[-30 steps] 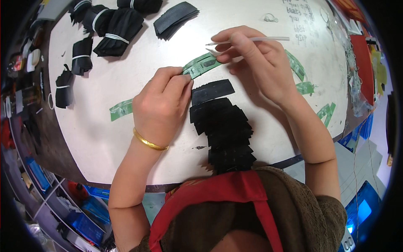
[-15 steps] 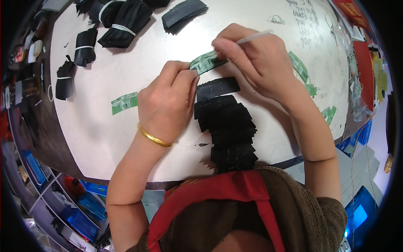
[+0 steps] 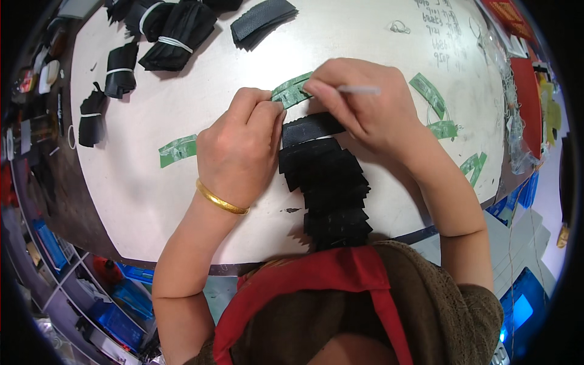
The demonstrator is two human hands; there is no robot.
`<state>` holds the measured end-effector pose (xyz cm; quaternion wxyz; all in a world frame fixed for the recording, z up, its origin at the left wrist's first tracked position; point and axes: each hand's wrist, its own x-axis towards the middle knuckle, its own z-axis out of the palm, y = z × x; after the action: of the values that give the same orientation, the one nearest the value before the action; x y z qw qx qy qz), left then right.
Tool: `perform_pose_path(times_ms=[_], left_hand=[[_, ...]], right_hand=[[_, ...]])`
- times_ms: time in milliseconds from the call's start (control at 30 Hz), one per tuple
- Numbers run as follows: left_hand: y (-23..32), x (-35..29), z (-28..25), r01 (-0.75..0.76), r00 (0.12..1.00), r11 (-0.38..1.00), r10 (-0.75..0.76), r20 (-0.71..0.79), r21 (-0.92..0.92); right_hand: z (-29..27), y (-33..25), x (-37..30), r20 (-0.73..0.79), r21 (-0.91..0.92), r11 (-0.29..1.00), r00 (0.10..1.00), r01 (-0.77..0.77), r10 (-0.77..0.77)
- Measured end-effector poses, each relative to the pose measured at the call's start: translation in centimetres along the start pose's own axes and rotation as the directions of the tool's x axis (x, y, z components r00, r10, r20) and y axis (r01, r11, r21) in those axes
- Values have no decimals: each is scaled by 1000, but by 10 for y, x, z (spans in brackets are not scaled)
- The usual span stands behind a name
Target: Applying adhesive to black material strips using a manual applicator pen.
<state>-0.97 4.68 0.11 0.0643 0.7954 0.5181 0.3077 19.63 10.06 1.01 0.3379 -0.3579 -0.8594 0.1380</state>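
Note:
A curved green strip, seemingly a template (image 3: 293, 91), lies at the middle of the white table top. My left hand (image 3: 239, 143), a gold bangle at its wrist, has closed fingertips on the strip's left end. In my right hand (image 3: 371, 109) is a slim white pen-like stick (image 3: 361, 90); its tip is hidden by the fingers at the strip's right end. Just below the green strip lies a dark leather-like strip (image 3: 311, 129), partly under my right hand's edge. Overlapping black fabric pieces (image 3: 331, 176) run from there down to the near table edge.
More green strips lie at left (image 3: 178, 151) and right (image 3: 429, 94). Black bundles (image 3: 179, 39) tied with white bands occupy the far left, beside a loose dark stack (image 3: 263, 23). Handwriting marks the far right of the table (image 3: 395, 52). Clear plastic and a red item (image 3: 524, 106) border the right edge.
My right hand has moved down slightly, with the white stick tilted lower, and now partly covers the dark strip's right end. The left hand keeps its hold on the green strip.

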Motion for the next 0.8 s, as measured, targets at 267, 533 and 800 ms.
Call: perform_pose_path(times_ms=[267,533,800], left_hand=[[1,-2,-2,-11,999,998,14,47,-56],[2,-4,-1,-48,998,992,52,27,-120],[4,-10,-5,-48,997,991,56,61,-124]], right_hand=[[-2,26,60,19,-38,996,997,-77,78],[19,53,62,100,-210,947,969,244,-228],[-1,29,19,96,-241,920,951,309,-294]])
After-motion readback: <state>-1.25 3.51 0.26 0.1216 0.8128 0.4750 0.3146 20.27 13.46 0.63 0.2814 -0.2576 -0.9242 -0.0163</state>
